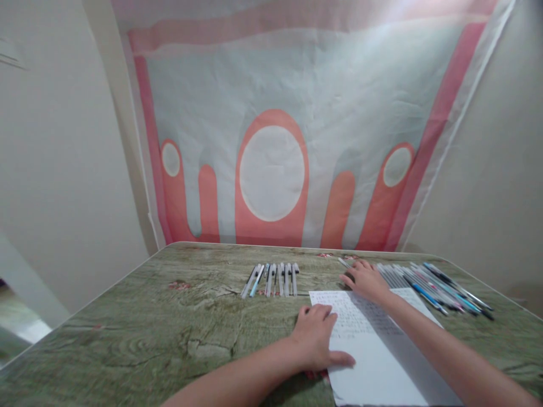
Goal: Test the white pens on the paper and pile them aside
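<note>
My left hand (314, 339) lies on the left edge of a sheet of paper (360, 373), with its fingers spread and its thumb stretched across the sheet. The upper half of the sheet carries handwritten lines. Just beyond the sheet's top edge, my right hand (365, 281) is closed around a pale pen (344, 263), whose end sticks out to the left past the fingers. Much of that pen is hidden by the hand. Right beside this hand begins a slanted row of clear-barrelled pens (394, 277).
A separate group of pens (282, 280) lies side by side at the table's centre, one of them light blue. Blue pens (428, 298) and dark ones lie at the right. Behind the wood-patterned table (139, 333) hangs a pink and grey printed cloth (271, 73).
</note>
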`<state>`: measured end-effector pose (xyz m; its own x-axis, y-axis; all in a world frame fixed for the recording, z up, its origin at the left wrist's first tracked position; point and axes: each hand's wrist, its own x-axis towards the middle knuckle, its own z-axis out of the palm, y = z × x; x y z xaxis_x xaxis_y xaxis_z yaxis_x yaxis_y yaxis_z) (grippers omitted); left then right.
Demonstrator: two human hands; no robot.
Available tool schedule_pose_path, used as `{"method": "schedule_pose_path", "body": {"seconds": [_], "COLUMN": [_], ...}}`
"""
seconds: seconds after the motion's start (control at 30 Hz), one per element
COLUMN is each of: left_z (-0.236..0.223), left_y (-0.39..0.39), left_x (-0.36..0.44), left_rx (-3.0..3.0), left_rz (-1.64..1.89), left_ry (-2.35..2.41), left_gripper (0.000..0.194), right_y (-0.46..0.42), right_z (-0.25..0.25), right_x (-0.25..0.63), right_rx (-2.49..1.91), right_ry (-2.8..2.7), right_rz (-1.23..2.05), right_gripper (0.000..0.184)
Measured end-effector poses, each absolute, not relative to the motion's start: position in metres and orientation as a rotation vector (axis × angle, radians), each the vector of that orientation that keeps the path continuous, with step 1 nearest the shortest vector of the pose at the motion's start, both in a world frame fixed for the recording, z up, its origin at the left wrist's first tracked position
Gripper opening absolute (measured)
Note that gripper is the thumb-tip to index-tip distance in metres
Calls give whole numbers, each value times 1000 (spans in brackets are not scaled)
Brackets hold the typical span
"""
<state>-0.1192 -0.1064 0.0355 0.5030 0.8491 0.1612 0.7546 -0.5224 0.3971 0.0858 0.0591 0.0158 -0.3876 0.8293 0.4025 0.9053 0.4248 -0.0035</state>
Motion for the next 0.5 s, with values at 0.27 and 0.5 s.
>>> {"method": "schedule_pose_path", "body": {"seconds": [0.27, 0.5], "left_z": [40, 46], "left_y": [-100, -97], "left_x": [-125, -133], "left_rx": [2440, 2451], "left_rz": [617, 555], "left_ry": [1433, 1485], "left_gripper": [49, 34], "right_y": [48, 50], "right_z": [23, 20], "right_x": [-16, -73], "right_rx": [-1227, -1336], "right_ry": [-2270, -2187], "right_rz": [412, 409], "right_gripper": [18, 10]}}
